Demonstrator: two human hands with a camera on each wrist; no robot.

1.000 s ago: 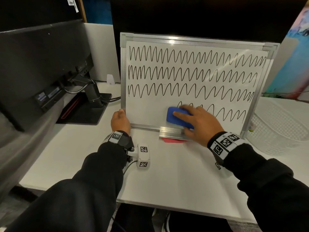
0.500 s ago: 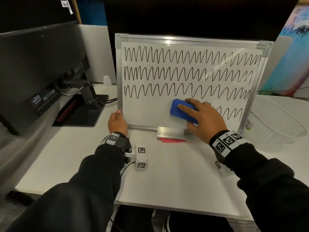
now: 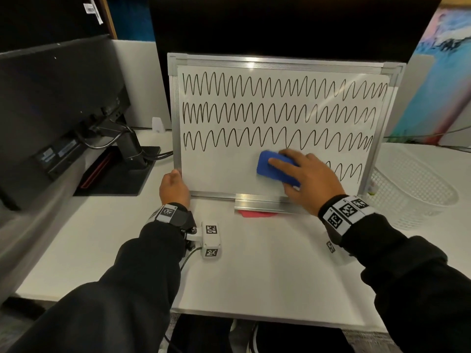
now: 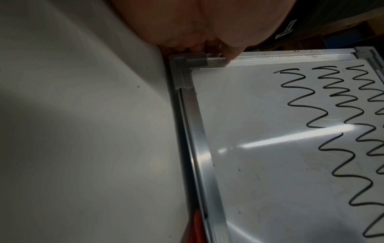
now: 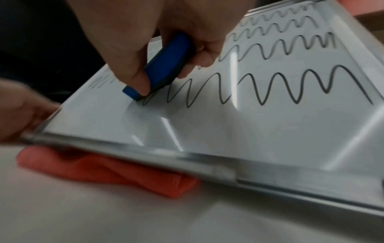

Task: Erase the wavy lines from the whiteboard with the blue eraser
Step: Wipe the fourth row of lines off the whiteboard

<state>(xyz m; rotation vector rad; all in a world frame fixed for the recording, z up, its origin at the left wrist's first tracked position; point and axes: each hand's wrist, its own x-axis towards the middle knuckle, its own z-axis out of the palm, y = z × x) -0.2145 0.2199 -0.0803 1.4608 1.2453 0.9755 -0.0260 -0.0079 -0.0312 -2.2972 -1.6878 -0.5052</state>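
A metal-framed whiteboard [image 3: 221,171] leans upright on the white desk, with three full rows of black wavy lines [image 3: 280,113] and a short remnant of a fourth row [image 3: 349,171] at the lower right. My right hand [image 3: 309,179] grips the blue eraser [image 3: 271,166] and presses it flat on the board's lower middle, at the remnant's left end. The right wrist view shows the eraser [image 5: 168,64] pinched between thumb and fingers. My left hand [image 3: 174,186] grips the board's lower left corner; in the left wrist view its fingertips [image 4: 87,51] curl on the frame [image 4: 195,62].
A red cloth [image 3: 256,214] lies under the board's bottom edge and pen tray [image 3: 262,203]. A white mesh basket [image 3: 410,189] stands at the right. A black monitor's back [image 3: 58,110] and its stand fill the left. A small tagged white block [image 3: 211,239] sits near my left wrist.
My right hand has slid the eraser rightward along the bottom row, wiping more of it away. The left hand keeps its hold on the corner.
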